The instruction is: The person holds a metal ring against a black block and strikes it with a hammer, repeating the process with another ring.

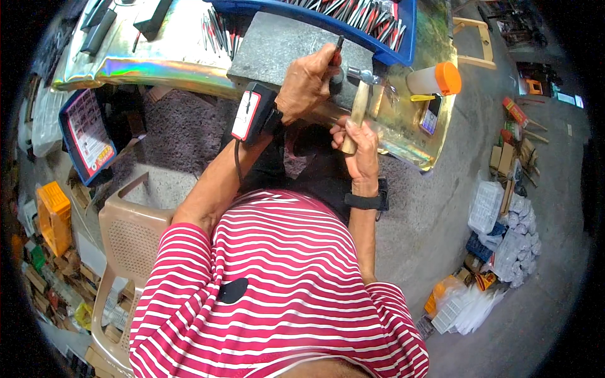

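The left hand (305, 82), on the far side of the two hands, is closed, its thumb and fingers around a slim red-and-black piece (336, 55) that points up past the knuckles. It is at the near right part of a grey slab (271, 47) on the counter (403, 137), which has a shiny, foil-like covering. The right hand (362, 148), nearer the body, is curled around the lower part of the wooden handle of a hammer (358, 112); the metal head lies at the far end, just right of the left hand (whether it touches anything there, I cannot tell).

At the far edge, a blue bin (409, 34) holds many similar red-and-black pieces, and a further bunch (217, 34) lies left of the slab. To the right are a bottle with an orange cap (435, 79) and, nearer, a phone (430, 114). A beige plastic chair (133, 230) stands to the near left.
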Motion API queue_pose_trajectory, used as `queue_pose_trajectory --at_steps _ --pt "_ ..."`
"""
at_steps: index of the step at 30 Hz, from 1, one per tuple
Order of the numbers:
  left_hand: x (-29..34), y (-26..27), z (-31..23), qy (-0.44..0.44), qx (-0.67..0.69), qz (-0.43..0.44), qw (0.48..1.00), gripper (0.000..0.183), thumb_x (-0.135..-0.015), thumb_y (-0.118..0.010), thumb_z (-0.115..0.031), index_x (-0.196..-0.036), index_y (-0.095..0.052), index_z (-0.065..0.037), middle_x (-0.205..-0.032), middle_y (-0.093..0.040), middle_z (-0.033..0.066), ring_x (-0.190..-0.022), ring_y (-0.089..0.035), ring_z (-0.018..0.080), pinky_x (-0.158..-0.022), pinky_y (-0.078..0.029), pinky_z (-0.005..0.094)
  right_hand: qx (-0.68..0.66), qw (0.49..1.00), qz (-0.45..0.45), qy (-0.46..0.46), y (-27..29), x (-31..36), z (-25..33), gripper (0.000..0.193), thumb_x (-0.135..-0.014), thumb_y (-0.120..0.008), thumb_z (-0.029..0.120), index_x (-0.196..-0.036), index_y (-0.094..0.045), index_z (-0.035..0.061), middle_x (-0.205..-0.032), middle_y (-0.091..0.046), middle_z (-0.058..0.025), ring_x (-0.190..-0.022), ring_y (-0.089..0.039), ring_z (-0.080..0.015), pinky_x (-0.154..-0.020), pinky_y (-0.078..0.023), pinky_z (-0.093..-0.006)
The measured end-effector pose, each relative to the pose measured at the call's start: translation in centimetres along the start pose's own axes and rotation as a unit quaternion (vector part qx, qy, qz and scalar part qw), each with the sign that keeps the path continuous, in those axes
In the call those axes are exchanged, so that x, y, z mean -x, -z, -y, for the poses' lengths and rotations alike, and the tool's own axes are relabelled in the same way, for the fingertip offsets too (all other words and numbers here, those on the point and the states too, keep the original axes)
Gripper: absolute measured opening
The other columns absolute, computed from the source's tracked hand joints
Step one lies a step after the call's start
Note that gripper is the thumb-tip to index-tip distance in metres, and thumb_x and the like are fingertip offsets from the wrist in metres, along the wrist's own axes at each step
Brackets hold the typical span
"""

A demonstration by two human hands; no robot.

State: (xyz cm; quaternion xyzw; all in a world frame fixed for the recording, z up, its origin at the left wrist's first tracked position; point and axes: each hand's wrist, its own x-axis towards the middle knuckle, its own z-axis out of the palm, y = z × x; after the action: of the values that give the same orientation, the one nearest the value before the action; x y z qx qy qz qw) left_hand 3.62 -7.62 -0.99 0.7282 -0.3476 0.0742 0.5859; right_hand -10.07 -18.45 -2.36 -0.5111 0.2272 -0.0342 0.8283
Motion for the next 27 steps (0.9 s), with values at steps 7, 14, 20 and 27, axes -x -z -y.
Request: queue_pose_trajectory --at_steps 7,14,20,27 --pt "-0.01 0.01 -0.31 0.017 0.002 -0.002 1.0 0.019 -0.07 -0.054 0.002 -0.082 -0.041 -0.004 -0.072 -0.053 0.0125 -0.067 -0.055 0.0319 -0.055 -0.043 0.0363 -0.007 1.0 0.003 -0.002 -0.03 -0.04 -0.07 0.021 -0.082 -0.052 0.018 -0.089 -0.051 -0.0017 -0.072 -0.056 -0.0114 -0.056 -0.052 -0.01 -0.05 -0.044 -0.0228" --pt "0.1 -0.06 -0.16 0.006 0.004 -0.02 1.0 0.021 -0.07 -0.053 0.007 -0.086 -0.043 -0.004 -0.067 -0.051 0.0122 -0.062 -0.054 0.0292 -0.056 -0.042 0.0309 -0.012 1.0 0.009 0.003 0.11 -0.18 -0.32 0.022 -0.082 -0.051 0.018 -0.089 -0.051 -0.003 -0.073 -0.056 -0.012 -0.056 -0.052 -0.0106 -0.051 -0.044 -0.0226" --pt "0.25 0.01 -0.08 0.013 0.004 -0.015 1.0 0.02 -0.071 -0.052 0.006 -0.086 -0.043 -0.004 -0.067 -0.05 0.0123 -0.061 -0.053 0.028 -0.055 -0.042 0.0303 -0.016 1.0 0.014 0.001 0.0 -0.18 -0.31 0.022 -0.082 -0.05 0.018 -0.089 -0.051 -0.0029 -0.073 -0.055 -0.0122 -0.055 -0.051 -0.011 -0.051 -0.044 -0.0228" --pt "0.44 -0.16 0.04 0.044 0.034 -0.02 0.998 0.015 -0.073 -0.053 0.001 -0.084 -0.043 -0.004 -0.069 -0.053 0.0136 -0.065 -0.056 0.0315 -0.054 -0.043 0.0345 -0.033 0.999 0.017 -0.005 -0.03 -0.1 -0.36 0.023 -0.082 -0.051 0.018 -0.089 -0.051 -0.0032 -0.073 -0.055 -0.0124 -0.056 -0.051 -0.0111 -0.051 -0.044 -0.0233"
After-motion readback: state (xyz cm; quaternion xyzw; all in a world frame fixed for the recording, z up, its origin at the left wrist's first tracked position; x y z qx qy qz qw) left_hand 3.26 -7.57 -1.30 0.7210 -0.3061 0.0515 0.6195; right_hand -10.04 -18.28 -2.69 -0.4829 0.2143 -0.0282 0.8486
